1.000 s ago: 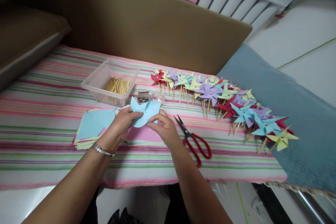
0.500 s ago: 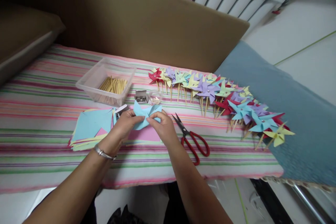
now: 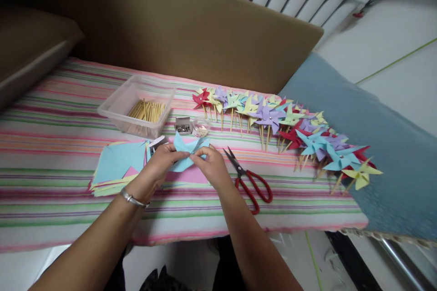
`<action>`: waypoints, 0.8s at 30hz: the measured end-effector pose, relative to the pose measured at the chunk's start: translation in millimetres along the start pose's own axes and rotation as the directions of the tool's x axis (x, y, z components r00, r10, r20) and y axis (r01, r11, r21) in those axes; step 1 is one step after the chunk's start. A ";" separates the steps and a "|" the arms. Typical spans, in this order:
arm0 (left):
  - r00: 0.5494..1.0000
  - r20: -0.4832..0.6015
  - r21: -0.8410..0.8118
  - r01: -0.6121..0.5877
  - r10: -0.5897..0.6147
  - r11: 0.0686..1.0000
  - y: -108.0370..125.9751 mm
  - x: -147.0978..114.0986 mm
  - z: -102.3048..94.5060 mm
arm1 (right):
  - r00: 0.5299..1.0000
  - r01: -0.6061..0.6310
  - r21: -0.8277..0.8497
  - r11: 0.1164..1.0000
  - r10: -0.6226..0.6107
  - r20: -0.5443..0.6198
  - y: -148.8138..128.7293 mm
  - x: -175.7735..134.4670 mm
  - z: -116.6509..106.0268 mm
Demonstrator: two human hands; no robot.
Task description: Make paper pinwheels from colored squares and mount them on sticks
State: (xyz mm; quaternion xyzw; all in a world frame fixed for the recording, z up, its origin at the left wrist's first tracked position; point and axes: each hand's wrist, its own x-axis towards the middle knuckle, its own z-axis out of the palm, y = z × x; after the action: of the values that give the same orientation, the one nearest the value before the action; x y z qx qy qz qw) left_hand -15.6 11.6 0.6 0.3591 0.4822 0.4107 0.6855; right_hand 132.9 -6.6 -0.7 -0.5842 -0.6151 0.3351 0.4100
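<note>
Because both hands meet at it, the blue paper (image 3: 189, 147) hangs between them just above the counter, directly in front of the person. Each grip is a narrow pinch: the left hand (image 3: 163, 163) holds its left side and the right hand (image 3: 213, 166) its right, with the thumbs near its middle, almost meeting. Neither hand is nearer; the paper spans from one to the other, some corners curling inward, and has no clear long axis. Whether anything is tucked under the fingers, I cannot tell.

Beneath it lies a pink sheet (image 3: 191, 176). Just beyond stand a small box of metal bits (image 3: 183, 130) and a round clear tub (image 3: 201, 121). To the left are a stack of coloured paper (image 3: 119, 161) and, farther back, a plastic bin (image 3: 118, 116) holding wooden sticks (image 3: 148, 110). Just right of the right hand, red-handled scissors (image 3: 254, 187) lie with blades slightly parted, tips pointing away from the person. Farther right, paper pinwheels (image 3: 269, 116) crowd along the striped cloth (image 3: 68, 154).
</note>
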 end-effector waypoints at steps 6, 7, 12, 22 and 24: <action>1.000 0.027 0.005 0.008 -0.008 1.000 0.9 0.0 -0.9 | 1.000 -0.026 -0.003 1.000 0.026 -0.017 1.3 0.8 0.0; 0.999 0.030 0.008 0.011 -0.011 1.000 1.2 -0.1 -0.9 | 1.000 -0.028 -0.003 1.000 0.028 -0.015 1.3 0.8 -0.1; 0.998 0.054 0.035 0.007 -0.008 0.999 1.7 -0.1 -1.8 | 0.999 -0.033 -0.003 0.999 0.033 -0.017 1.2 0.6 -0.9; 0.998 0.061 0.065 -0.011 0.007 0.998 0.7 1.6 -1.9 | 0.998 -0.055 -0.017 0.998 0.055 0.002 -0.8 0.0 -0.6; 0.999 0.052 0.081 -0.013 0.009 0.997 1.8 1.4 -2.5 | 0.999 -0.051 0.002 0.999 0.051 0.017 -2.3 -0.6 -3.0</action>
State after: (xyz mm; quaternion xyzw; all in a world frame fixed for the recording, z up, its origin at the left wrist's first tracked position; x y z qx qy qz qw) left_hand -18.2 13.8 0.9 0.3998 0.4788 0.3852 0.6801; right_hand 134.5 -7.6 2.6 -0.5964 -0.6029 0.3513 0.3968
